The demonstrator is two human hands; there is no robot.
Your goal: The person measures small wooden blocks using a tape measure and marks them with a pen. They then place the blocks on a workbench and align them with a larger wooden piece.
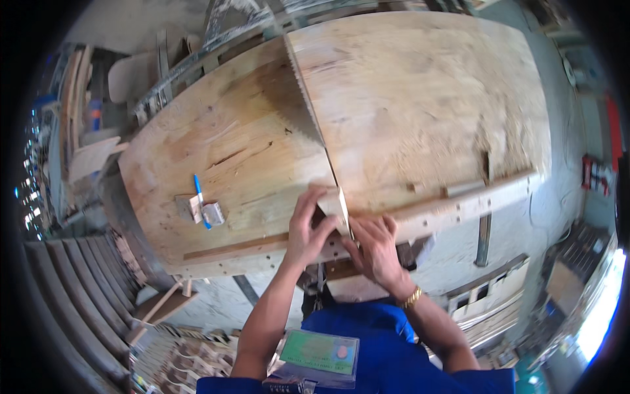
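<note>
Both my hands meet at the near edge of a large wooden workbench (249,131). My left hand (308,226) presses on a small pale wooden piece (331,205) lying at the seam between two big boards. My right hand (375,248) grips the same piece from the right, fingers curled around its lower end. The piece rests against a long wooden batten (459,207) that runs along the bench's front edge. A raised lighter board (420,98) covers the right half of the bench.
A blue pen (200,197) lies with a small wood block and a metal piece (211,213) on the left board. Stacked timber slats (79,276) lie at lower left, wooden frames (492,302) at lower right, and scrap wood behind the bench.
</note>
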